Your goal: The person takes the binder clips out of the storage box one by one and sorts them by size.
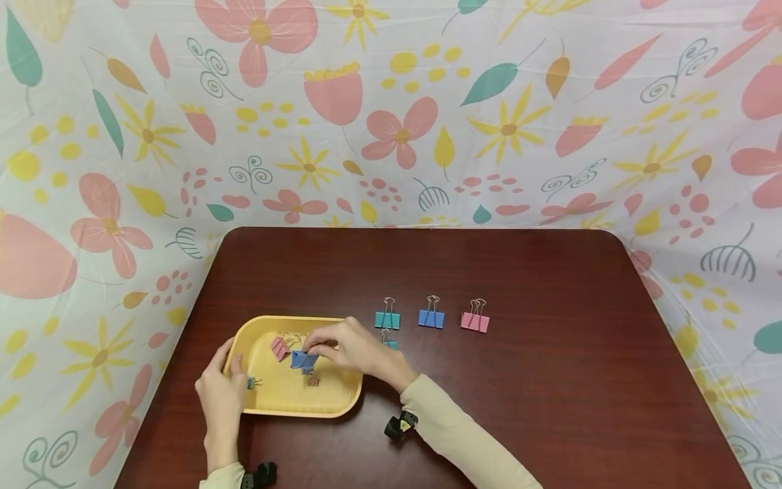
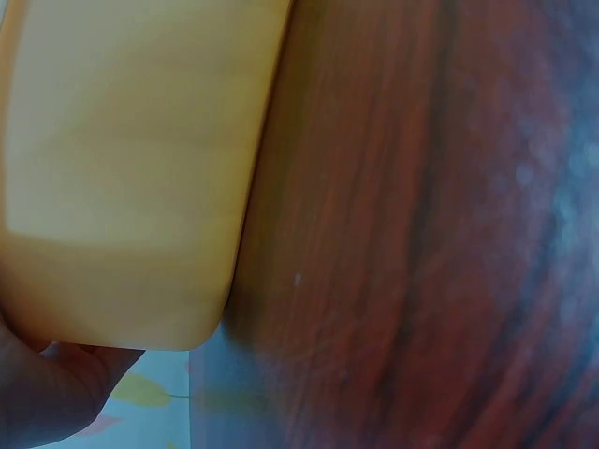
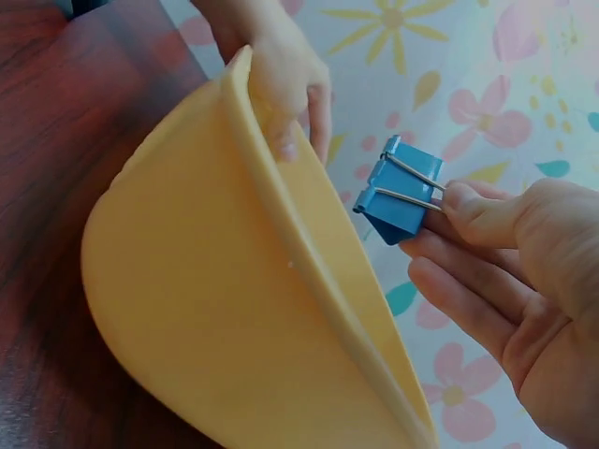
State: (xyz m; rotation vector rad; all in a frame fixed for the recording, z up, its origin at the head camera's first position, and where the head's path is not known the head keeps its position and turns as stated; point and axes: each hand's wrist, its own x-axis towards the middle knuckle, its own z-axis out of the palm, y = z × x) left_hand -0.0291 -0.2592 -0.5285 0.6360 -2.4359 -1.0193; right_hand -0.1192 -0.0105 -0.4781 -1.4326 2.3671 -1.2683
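Over the yellow tray [image 1: 293, 413], my right hand [image 1: 351, 348] pinches a large blue binder clip [image 3: 404, 192] by its wire handles, between thumb and fingers. My left hand [image 1: 221, 397] grips the tray's left end, thumb inside the rim and fingers outside. Inside the tray lie a pink binder clip [image 1: 280, 348], a small teal binder clip [image 1: 252, 383] near my left thumb, and a small pinkish binder clip [image 1: 313, 381] below the held one. The left wrist view shows mostly the tray's outer wall [image 2: 122, 187].
Right of the tray, a teal binder clip [image 1: 387, 320], a blue binder clip [image 1: 431, 318] and a pink binder clip [image 1: 474, 322] form a row on the dark wood table [image 1: 550, 380]. A smaller teal clip [image 1: 391, 344] sits beneath the first, partly behind my right hand. Flowered cloth [image 1: 397, 136] surrounds the table.
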